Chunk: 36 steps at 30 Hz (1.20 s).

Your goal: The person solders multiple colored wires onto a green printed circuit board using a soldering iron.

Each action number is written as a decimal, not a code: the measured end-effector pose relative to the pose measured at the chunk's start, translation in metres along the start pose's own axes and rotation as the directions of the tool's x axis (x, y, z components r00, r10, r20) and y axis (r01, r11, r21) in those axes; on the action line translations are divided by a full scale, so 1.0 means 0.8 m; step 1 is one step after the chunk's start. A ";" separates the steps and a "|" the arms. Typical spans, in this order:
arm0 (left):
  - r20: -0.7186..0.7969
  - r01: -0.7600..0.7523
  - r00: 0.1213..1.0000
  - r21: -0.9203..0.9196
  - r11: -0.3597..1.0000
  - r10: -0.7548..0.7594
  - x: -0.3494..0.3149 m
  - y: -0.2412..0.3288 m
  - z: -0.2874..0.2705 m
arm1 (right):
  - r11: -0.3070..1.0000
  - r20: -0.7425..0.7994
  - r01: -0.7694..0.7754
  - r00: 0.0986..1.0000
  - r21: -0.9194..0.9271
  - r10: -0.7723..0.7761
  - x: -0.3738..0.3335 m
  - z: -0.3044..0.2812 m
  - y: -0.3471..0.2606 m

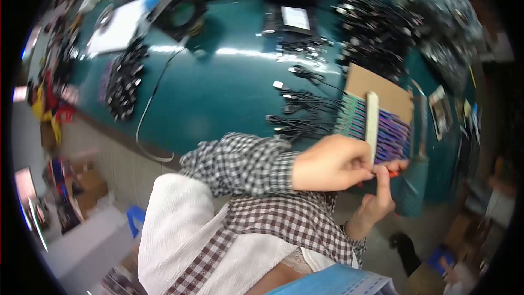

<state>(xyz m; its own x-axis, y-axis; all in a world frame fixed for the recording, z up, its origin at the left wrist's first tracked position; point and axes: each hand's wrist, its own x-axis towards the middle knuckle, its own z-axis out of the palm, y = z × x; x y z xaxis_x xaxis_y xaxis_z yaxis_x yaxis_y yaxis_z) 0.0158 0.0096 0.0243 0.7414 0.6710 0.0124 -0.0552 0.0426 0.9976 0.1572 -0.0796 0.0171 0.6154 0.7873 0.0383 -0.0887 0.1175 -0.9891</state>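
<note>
Left hand (335, 163) and right hand (377, 203) meet near cream bar's (372, 123) lower end; fingers curled, pinched item indiscernible. Risk: sideways tug could skew bar, disordering purple-blue leads (391, 137).

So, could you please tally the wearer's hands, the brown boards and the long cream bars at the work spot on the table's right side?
Hands: 2 (left hand, right hand)
Brown board: 1
Cream bar: 1
Total: 4
</note>
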 end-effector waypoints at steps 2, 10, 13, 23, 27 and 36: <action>-0.027 -0.010 1.000 0.018 1.000 0.011 -0.011 0.002 -0.005 | 0.988 0.014 -0.101 0.995 -0.118 0.103 -0.003 0.004 -0.003; 0.036 0.349 0.936 -0.224 0.910 -0.350 -0.004 0.017 0.010 | 0.989 0.196 -0.097 0.978 0.111 0.074 0.004 -0.017 0.005; 0.027 0.367 0.928 -0.231 0.901 -0.371 -0.007 0.012 0.013 | 0.994 0.259 -0.072 0.962 -0.082 0.091 -0.002 -0.024 0.008; 0.023 0.370 0.927 -0.201 0.907 -0.373 -0.008 0.007 0.023 | 0.999 0.193 -0.037 0.980 -0.040 0.044 -0.004 -0.026 0.015; -0.024 0.325 0.939 -0.272 0.906 -0.344 -0.006 0.012 0.032 | 0.991 0.172 -0.126 0.978 0.049 0.116 -0.002 -0.029 0.008; -0.002 0.334 0.936 -0.318 0.887 -0.353 0.012 0.013 0.057 | 0.970 0.178 -0.126 0.980 0.210 0.088 0.006 -0.055 0.009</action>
<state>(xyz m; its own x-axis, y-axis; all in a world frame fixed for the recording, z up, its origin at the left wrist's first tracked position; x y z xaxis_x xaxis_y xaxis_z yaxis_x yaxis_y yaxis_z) 0.0527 -0.0169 0.0375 0.7116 0.6145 -0.3407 -0.0144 0.4976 0.8673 0.1938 -0.1017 0.0042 0.4555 0.8899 -0.0244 -0.3280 0.1423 -0.9339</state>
